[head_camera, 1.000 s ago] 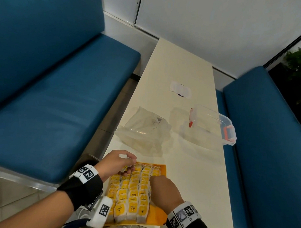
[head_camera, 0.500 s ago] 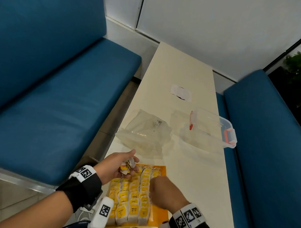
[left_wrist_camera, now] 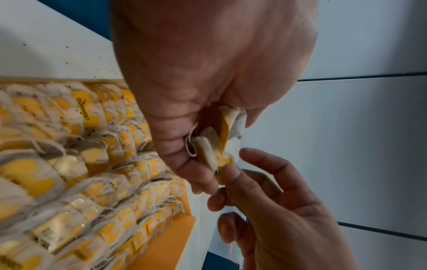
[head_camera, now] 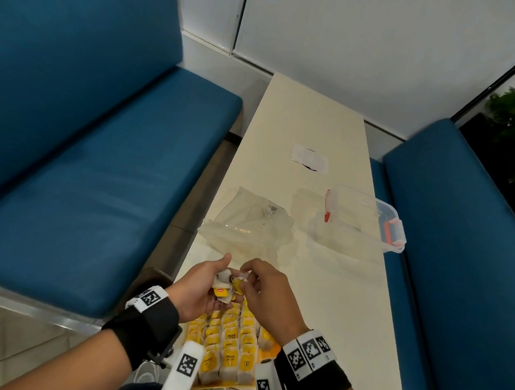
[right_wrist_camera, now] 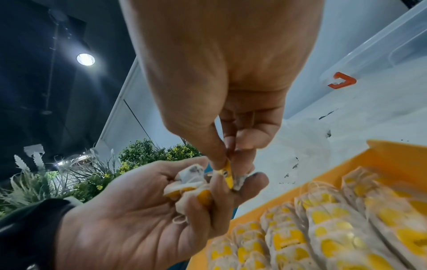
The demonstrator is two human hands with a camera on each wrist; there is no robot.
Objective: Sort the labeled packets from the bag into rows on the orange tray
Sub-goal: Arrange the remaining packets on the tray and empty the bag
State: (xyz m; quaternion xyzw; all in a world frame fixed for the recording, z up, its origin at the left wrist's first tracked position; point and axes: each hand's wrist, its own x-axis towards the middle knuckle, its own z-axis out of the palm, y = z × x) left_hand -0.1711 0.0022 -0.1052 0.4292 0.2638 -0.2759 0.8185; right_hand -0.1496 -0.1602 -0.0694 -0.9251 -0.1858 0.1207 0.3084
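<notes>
My left hand (head_camera: 202,286) is raised above the far end of the orange tray (head_camera: 266,359) and grips a small bunch of tea-bag packets (head_camera: 224,288) with yellow labels. My right hand (head_camera: 262,285) meets it and pinches one yellow-labelled packet (right_wrist_camera: 227,173) out of that bunch between thumb and fingertip. In the left wrist view the bunch (left_wrist_camera: 215,146) shows between curled fingers, with the right fingers (left_wrist_camera: 233,175) below it. Several rows of packets (head_camera: 230,342) lie on the tray (right_wrist_camera: 381,157). The clear plastic bag (head_camera: 249,229) lies beyond my hands.
A clear plastic box (head_camera: 357,218) with red clips lies at the table's right edge. A white paper patch (head_camera: 309,158) lies farther along the cream table (head_camera: 314,118). Blue bench seats (head_camera: 104,195) flank the table on both sides.
My left hand lifted off the tray with a bunch of packets. My right hand rose from the packet rows and came up to pinch one packet in that bunch.
</notes>
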